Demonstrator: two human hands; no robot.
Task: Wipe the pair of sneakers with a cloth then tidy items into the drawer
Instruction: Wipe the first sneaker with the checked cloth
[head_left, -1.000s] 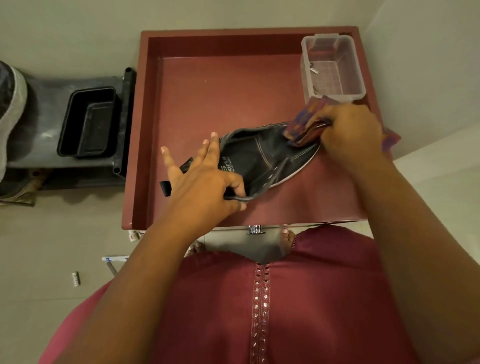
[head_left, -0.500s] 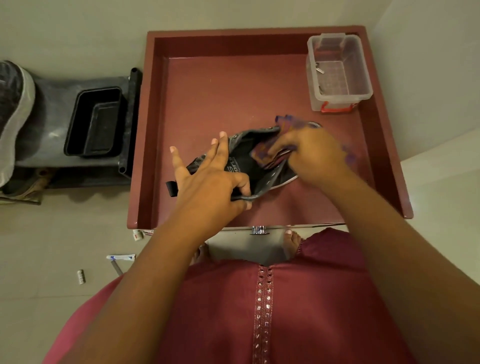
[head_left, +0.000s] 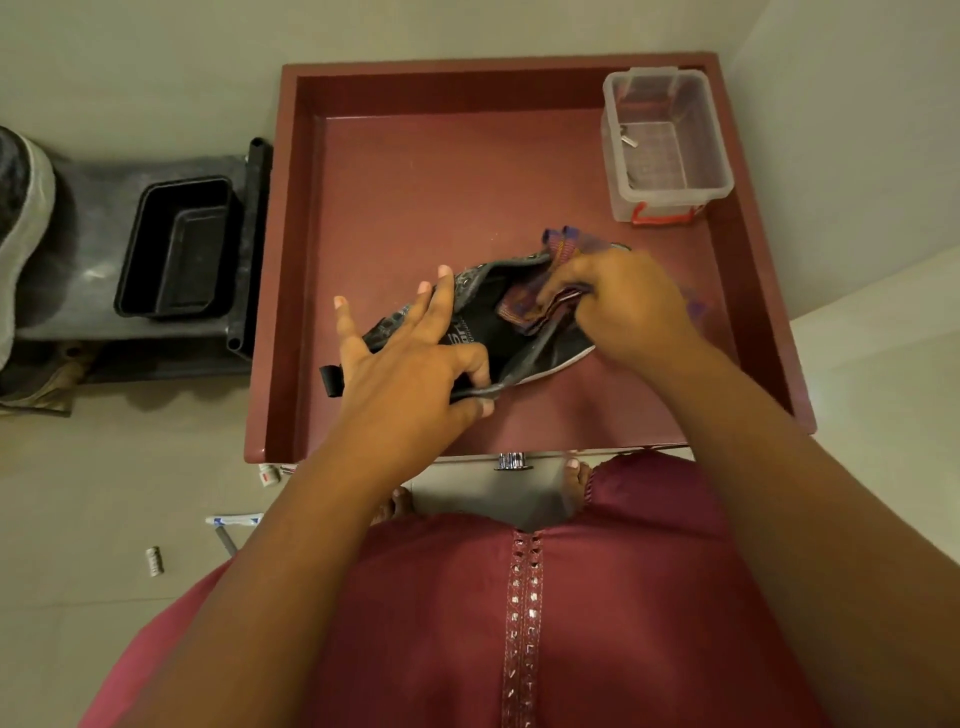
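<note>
Head view: dark sneaker (head_left: 483, 332) lying on its side inside open maroon drawer (head_left: 291, 260), toe pointing right. Left hand (head_left: 410, 374) pinching the shoe's collar edge between thumb and forefinger, other fingers stretched out over the heel. Right hand (head_left: 623, 306) curled round a bunched purple-and-orange cloth (head_left: 535, 306), pressed at the shoe's opening. Clear plastic box (head_left: 667, 140) sitting in drawer's far right corner. Second sneaker (head_left: 23, 223) at left edge, outside the drawer, near a black tub (head_left: 176, 249).
</note>
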